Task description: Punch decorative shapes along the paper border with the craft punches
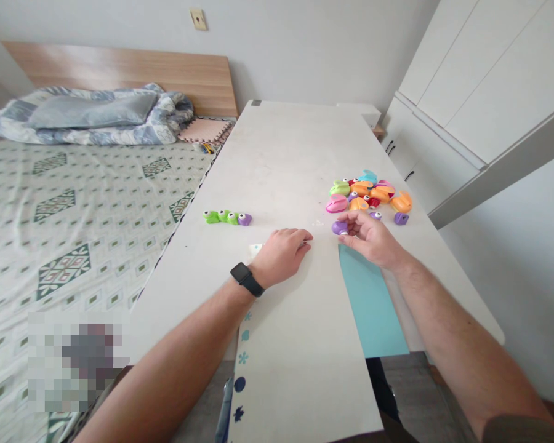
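Right hand [373,239] grips purple punch [337,227] at far end of blue sheet [372,301]; left hand [279,255], hold unclear, on white sheet [305,344] left of it, apparently steadying; punch pile [361,187] beyond, presumably for reach.

A pixelated patch [78,363] blurs the lower left; at centre, the left hand [279,255] hides part of the white paper [305,351]; the upper-right cabinet [489,67] runs off-frame.
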The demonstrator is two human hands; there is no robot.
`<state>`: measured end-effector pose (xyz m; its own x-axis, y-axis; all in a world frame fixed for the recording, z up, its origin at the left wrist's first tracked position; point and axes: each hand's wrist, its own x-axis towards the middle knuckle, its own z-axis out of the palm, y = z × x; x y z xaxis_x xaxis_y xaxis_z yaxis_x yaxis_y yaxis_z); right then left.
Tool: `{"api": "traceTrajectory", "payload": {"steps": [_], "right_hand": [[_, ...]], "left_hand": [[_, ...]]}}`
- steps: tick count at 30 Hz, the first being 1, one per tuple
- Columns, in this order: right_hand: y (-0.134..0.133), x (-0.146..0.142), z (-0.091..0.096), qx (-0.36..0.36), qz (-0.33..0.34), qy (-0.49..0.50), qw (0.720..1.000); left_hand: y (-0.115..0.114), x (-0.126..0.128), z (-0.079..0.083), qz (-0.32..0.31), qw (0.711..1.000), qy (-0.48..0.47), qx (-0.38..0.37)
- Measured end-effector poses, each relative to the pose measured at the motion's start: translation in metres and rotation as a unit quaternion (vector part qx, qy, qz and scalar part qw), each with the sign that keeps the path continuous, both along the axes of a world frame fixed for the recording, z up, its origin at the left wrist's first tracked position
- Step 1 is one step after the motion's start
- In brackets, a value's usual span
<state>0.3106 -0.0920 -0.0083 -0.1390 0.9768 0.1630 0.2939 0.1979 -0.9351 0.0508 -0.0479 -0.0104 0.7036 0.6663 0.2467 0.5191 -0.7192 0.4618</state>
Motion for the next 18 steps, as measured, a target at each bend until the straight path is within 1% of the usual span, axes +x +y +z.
{"api": "traceTrajectory", "payload": {"steps": [6, 13, 18], "right_hand": [[-0.0012, -0.0010, -0.0004, -0.001, -0.011, -0.030, 0.999], [-0.0007, -0.0045, -0.0021, -0.010, -0.016, 0.025, 1.000], [0.0010, -0.0043, -0.0039, -0.008, -0.025, 0.025, 0.999]], "left_hand": [[-0.0003, 0.0002, 0.0022, -0.002, 1.000, 0.002, -0.001], [-0.0013, -0.0005, 0.0036, -0.004, 1.000, 0.001, -0.005], [-0.0017, -0.0001, 0.0045, -0.003, 1.000, 0.002, -0.011]]}}
